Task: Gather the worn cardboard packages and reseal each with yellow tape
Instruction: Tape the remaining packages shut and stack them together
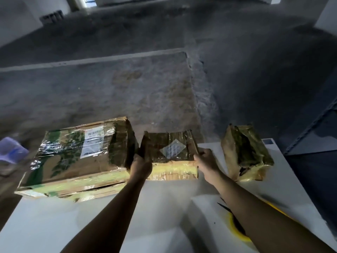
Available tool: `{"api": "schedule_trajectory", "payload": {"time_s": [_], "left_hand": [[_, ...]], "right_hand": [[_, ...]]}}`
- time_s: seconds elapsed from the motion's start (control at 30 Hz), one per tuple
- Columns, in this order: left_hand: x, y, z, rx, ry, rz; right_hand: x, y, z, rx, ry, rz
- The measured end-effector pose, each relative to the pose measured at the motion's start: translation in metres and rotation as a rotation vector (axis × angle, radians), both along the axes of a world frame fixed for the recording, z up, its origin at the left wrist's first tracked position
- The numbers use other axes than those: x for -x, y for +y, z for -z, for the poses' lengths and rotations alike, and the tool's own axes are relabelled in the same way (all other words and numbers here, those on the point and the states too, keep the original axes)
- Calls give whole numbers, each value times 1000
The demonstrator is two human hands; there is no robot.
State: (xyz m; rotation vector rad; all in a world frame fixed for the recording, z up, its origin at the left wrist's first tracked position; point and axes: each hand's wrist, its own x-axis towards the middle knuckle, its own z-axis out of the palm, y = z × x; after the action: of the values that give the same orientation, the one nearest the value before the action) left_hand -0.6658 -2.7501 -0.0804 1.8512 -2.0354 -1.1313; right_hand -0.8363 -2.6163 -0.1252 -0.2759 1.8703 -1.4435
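Your middle package [169, 152] is crumpled brown cardboard with a clear diamond-shaped label on top and yellow tape along its near side. It is at the far edge of the table [54, 225], between your hands. Your left hand [141, 166] grips its left side and your right hand [206, 159] grips its right.

The large package [73, 161] was creased brown cardboard with green print, wrapped in glossy, crinkled clear film and bearing a white paper label [92, 145]. The middle package [169, 146] and the right package [246, 152] were rough, torn cardboard under shiny tape. The table [145, 216] was smooth matt white. The floor [127, 88] was rough grey concrete.
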Motion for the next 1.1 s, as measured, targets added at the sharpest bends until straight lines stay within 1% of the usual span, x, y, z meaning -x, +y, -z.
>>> {"api": "schedule_trajectory", "payload": {"time_s": [0.07,0.17,0.27,0.33,0.4,0.5,0.57,0.63,0.73,0.8,0.87,0.97,1.1], "left_hand": [[-1,-2,7,-29,-4,-17],[3,0,15,19,-101,28],[13,7,16,76,-205,109],[21,13,11,111,-238,194],[29,15,9,129,-208,267],[42,17,2,131,-113,359],[52,21,-2,127,-49,438],[62,26,-6,138,12,484],[77,38,-11,176,60,533],[85,47,-16,181,83,542],[91,53,-15,185,118,551],[92,60,-14,213,106,574],[86,64,-10,208,104,585]], "right_hand": [[-1,-4,3,-15,48,-60],[2,-6,5,-114,110,-145],[6,-5,-3,-214,216,-216],[9,-2,-14,-228,314,-214],[11,1,-25,-216,384,-193],[18,9,-38,-226,493,-181],[28,17,-46,-259,601,-139],[40,27,-53,-306,714,-97],[61,42,-58,-404,810,-51],[76,51,-54,-504,876,-26],[88,58,-51,-636,879,-45],[102,68,-47,-853,786,-152],[112,77,-36,-868,650,-140]]}}
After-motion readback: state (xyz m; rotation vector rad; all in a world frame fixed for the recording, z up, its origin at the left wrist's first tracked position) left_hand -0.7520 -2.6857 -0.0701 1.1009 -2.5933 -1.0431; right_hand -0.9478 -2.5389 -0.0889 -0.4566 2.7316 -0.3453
